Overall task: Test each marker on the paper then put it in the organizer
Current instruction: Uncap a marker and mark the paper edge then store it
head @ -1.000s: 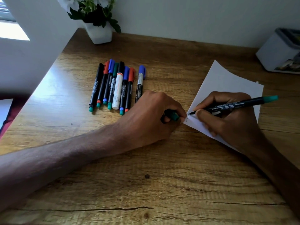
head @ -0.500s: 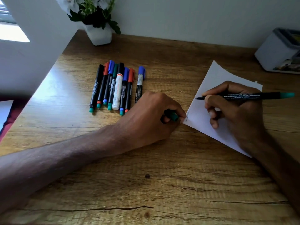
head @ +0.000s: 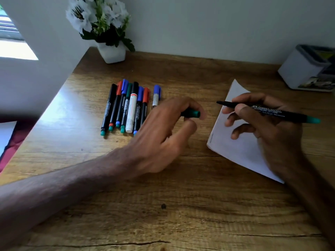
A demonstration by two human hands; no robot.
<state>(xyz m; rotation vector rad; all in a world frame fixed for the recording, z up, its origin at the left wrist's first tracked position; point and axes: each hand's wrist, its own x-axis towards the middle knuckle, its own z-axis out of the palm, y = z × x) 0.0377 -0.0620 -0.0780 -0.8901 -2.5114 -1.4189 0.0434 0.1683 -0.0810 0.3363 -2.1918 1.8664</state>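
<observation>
Green-ended and uncapped, the marker (head: 268, 112) hangs over the paper (head: 235, 149), pinched mid-barrel in the grip of the right hand (head: 272, 131); the left hand (head: 163, 134) pinches its cap (head: 192, 113). Light, stiff, smooth plastic, I judge: best held along the barrel.

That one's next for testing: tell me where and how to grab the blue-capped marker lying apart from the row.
Pinch the blue-capped marker across its pale barrel just below the cap, coming from above. It lies flat on the wooden desk, apart from the row of markers, with bare wood on either side. Its near end hides behind the left hand.
</observation>
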